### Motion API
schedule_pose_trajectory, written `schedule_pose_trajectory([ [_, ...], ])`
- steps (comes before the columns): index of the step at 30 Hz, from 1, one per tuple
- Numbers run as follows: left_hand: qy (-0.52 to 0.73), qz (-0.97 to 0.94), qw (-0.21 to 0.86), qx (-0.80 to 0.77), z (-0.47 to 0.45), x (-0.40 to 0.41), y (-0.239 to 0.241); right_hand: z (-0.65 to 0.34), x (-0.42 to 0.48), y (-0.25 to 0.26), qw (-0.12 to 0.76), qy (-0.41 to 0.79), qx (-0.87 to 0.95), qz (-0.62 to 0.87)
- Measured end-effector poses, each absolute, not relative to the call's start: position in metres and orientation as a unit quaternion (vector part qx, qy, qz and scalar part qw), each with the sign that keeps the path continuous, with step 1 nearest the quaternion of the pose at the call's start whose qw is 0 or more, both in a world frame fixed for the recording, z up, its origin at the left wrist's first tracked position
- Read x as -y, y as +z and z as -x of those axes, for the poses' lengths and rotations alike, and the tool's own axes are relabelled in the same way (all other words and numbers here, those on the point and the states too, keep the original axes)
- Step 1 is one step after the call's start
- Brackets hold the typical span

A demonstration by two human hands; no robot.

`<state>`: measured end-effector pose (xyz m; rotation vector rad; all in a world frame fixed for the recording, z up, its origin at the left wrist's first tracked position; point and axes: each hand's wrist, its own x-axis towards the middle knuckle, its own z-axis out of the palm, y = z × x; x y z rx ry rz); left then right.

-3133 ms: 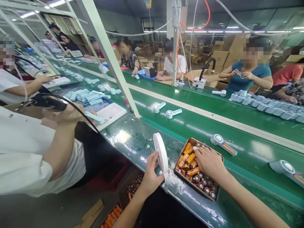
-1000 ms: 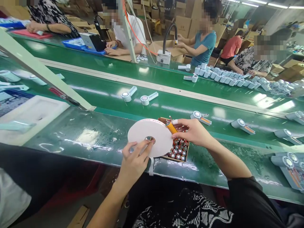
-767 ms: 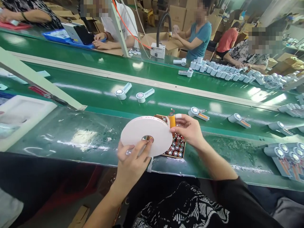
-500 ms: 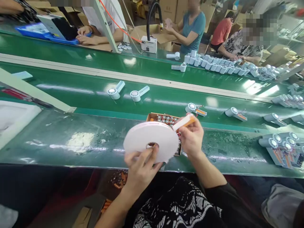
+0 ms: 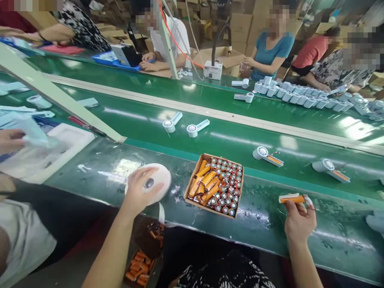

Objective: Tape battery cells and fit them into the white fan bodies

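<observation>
A roll of white tape (image 5: 163, 176) lies on the green bench, its loose end hanging over the front edge. Across its left side rests my left hand (image 5: 138, 194), fingers outstretched and slightly blurred. Away to the right, my right hand (image 5: 300, 224) pinches an orange-wrapped battery (image 5: 295, 199) above the bench. White tape runs along the battery's top, and a loose white strip curls at its right end. Between my hands stands a cardboard box (image 5: 189, 200) of batteries, some upright and others lying on their sides.
Beyond the bench, light-blue fan housings (image 5: 192, 130) lie on the green conveyor (image 5: 228, 140). A slanted metal post (image 5: 78, 106) and a white foam tray (image 5: 69, 148) are at left, beside another person's hand. Below the bench a box holds orange batteries (image 5: 139, 266). Several people sit across the line.
The tape roll went from being held up over the battery box down to the bench at left. My right hand moved right, away from the roll, with the battery. The view has shifted.
</observation>
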<state>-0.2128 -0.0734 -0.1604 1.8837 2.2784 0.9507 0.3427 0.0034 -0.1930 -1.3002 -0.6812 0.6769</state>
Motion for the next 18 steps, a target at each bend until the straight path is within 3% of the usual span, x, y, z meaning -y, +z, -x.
schedule_pose_trajectory([
  [5,0.124,-0.685,0.032,-0.717,0.144,-0.113,-0.112,-0.334,-0.01,-0.205,0.65,0.289,0.345,0.612],
  [9,0.028,-0.663,0.042,-0.747,0.114,-0.222,-0.112,-0.334,-0.002,-0.21,0.639,0.288,0.365,0.612],
  [14,-0.053,-0.712,0.113,-0.691,0.103,-0.255,-0.132,-0.344,0.01,-0.191,0.653,0.313,0.338,0.601],
  [18,-0.062,-0.758,0.16,-0.63,0.106,-0.26,-0.136,-0.314,-0.043,-0.149,0.633,0.343,0.425,0.549],
])
